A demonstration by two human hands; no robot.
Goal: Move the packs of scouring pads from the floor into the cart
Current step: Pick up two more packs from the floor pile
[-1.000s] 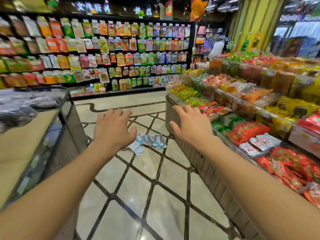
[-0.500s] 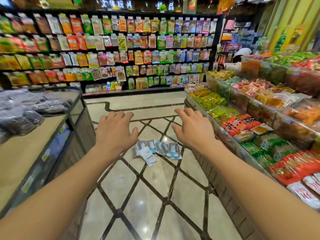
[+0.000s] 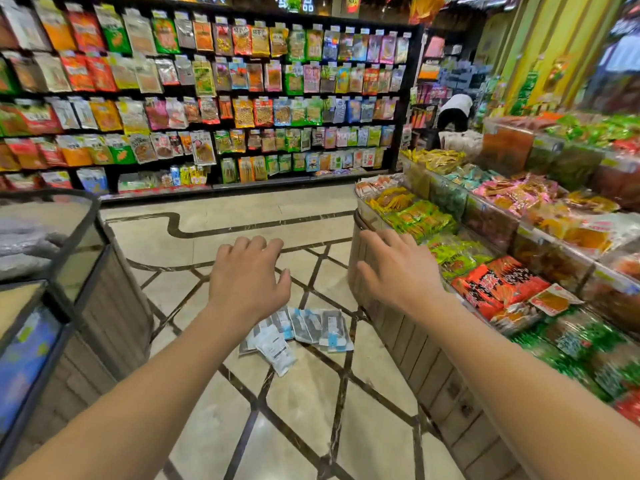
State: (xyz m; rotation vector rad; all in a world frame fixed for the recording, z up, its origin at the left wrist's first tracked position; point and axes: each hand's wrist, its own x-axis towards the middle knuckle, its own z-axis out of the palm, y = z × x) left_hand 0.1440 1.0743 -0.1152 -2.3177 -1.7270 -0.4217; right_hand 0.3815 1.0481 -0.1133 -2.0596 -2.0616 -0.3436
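Nothing moved yet: scouring pad packs [image 3: 300, 331] all on floor [image 3: 367, 403], my left hand [image 3: 247, 278] and right hand [image 3: 394, 271] spread, empty; no cart visible.

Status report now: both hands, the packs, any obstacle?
Left hand open, empty. Right hand open, empty. Packs of scouring pads on floor, untouched. Nothing between hands and packs.

1. One view only: head-worn wide-angle, looking forward and down the shop aisle.
2. Faces the back snack shelf wall [image 3: 207, 91]; tiled floor [image 3: 298, 424] fills the lower centre.
3. Both forearms enter from the bottom corners, close to the lens.
4. Edges bend and blur: counter [image 3: 45, 306] left, snack bins [image 3: 519, 271] right.
5. No second view, so no overlap.
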